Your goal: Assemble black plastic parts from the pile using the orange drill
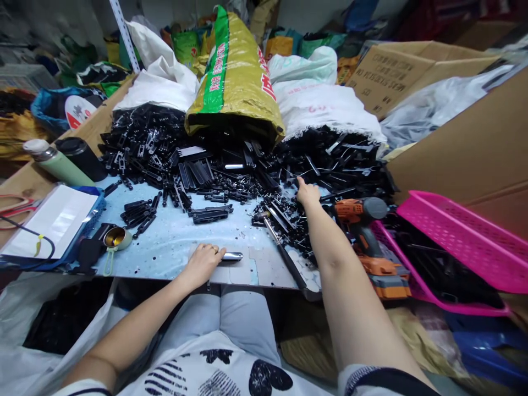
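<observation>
My left hand (pixel 202 263) rests near the front edge of the pale blue worktable (pixel 173 242), its fingers curled on a small shiny metal piece (pixel 231 256). My right hand (pixel 307 193) is stretched far forward, fingers bent down into the heap of black plastic parts (pixel 338 159) on the right; what it grips is hidden. A hammer (pixel 280 250) lies on the table between my arms, head toward the heap.
Sacks spill black parts at the back, a yellow-green one (pixel 235 77) in the middle. An orange cordless drill (pixel 363 231) and pink baskets (pixel 462 242) sit right. Left are a green flask (pixel 60 162), a black cup (pixel 82 157), a white sheet on a blue tray (pixel 53 217), a small brass cup (pixel 116 237).
</observation>
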The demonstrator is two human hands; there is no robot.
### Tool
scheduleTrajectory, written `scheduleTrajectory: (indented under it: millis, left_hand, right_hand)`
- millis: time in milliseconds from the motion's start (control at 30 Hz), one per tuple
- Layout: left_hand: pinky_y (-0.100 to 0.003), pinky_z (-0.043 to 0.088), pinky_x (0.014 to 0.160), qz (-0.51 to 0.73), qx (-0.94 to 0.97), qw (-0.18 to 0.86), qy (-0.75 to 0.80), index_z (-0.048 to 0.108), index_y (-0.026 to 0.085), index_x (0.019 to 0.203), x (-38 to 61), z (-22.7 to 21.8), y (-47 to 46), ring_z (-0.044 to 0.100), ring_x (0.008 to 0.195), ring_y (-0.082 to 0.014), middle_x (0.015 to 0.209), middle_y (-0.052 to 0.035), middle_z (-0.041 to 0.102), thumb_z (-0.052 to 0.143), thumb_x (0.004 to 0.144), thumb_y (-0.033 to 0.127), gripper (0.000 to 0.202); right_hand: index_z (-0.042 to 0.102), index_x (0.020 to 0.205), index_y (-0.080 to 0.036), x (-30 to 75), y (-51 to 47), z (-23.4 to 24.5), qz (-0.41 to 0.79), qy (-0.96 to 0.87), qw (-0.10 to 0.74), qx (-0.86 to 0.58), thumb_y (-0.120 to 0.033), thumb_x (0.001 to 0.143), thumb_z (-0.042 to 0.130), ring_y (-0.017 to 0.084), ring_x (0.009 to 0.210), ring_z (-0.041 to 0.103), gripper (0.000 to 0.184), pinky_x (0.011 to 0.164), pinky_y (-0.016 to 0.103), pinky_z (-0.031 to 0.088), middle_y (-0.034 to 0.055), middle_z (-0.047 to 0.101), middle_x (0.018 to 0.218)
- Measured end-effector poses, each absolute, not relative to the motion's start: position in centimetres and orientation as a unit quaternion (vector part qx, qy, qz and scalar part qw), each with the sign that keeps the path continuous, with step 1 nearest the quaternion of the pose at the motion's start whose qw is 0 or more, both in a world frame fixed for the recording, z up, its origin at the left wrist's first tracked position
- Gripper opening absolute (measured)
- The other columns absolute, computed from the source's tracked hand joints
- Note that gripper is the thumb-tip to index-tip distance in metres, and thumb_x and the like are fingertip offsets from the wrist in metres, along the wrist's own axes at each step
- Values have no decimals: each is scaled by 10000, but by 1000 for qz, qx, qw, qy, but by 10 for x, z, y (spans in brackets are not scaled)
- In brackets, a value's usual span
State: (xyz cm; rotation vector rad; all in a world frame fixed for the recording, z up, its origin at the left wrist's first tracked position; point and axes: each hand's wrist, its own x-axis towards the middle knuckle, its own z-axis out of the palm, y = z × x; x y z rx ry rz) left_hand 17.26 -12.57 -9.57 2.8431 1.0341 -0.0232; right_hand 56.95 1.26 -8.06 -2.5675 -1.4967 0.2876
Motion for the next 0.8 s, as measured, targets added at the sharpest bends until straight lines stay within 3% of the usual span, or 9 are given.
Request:
scheduleTrajectory:
  millis: [100, 200, 367, 467, 567, 667, 800]
  left_hand:
    - [-345, 373, 764, 3, 930, 52, 364, 503, 177, 1225, 161, -100, -129, 549, 909, -223, 953, -93, 594, 424, 928, 175, 307]
    - [-348, 380, 766, 0, 928, 50, 370, 507, 175, 1226, 153, -107, -130, 550, 906, -223, 956, -91, 593, 404, 928, 151, 317]
    - [-347, 416, 795, 30, 925, 91, 369, 501, 186, 1230, 160, -115, -132, 546, 936, -227, 1013, -88, 579, 485, 911, 242, 325]
    - [-348, 428, 830, 44, 927, 120, 352, 521, 180, 1179, 170, -116, -131, 540, 953, -223, 1000, -86, 581, 482, 916, 264, 279]
    - [-347, 435, 837, 39, 923, 134, 357, 538, 166, 1135, 174, -115, -128, 541, 957, -225, 992, -91, 587, 446, 924, 243, 242]
    - [-349, 439, 846, 25, 920, 161, 357, 527, 156, 1161, 172, -113, -124, 535, 992, -233, 1038, -103, 586, 420, 920, 237, 276]
    - [-377, 416, 898, 2, 918, 179, 355, 478, 169, 1246, 176, -106, -122, 518, 1049, -247, 1111, -101, 574, 418, 887, 236, 370]
  right_hand:
    - [484, 1293, -110, 562, 8, -66, 84, -517, 60, -850, -140, 887, 375, 312, 1111, 460, 421, 885, 454, 329, 227, 501, 1207]
    - [578, 1175, -121, 532, -15, -55, 87, -562, 50, -821, -193, 916, 331, 301, 1053, 511, 365, 869, 414, 363, 190, 570, 1127]
    - [546, 1211, -157, 452, -87, -73, 108, -685, -3, -721, -205, 871, 457, 199, 881, 564, 355, 772, 281, 401, 115, 612, 1016]
    - [597, 1079, -141, 428, -121, -84, 19, -776, -65, -627, -180, 889, 438, 223, 918, 536, 251, 744, 298, 376, 144, 581, 1015]
    - [599, 1011, -148, 430, -145, -83, -49, -859, -51, -506, -306, 933, 427, 245, 996, 499, 246, 816, 336, 343, 145, 572, 1053]
    - [579, 1024, -179, 432, -167, -83, 0, -907, -65, -417, -442, 949, 372, 198, 854, 537, 342, 750, 303, 330, 86, 602, 914]
    - [565, 1006, -184, 414, -188, -98, 64, -885, -101, -450, -496, 954, 316, 164, 752, 560, 403, 603, 266, 263, 66, 612, 878]
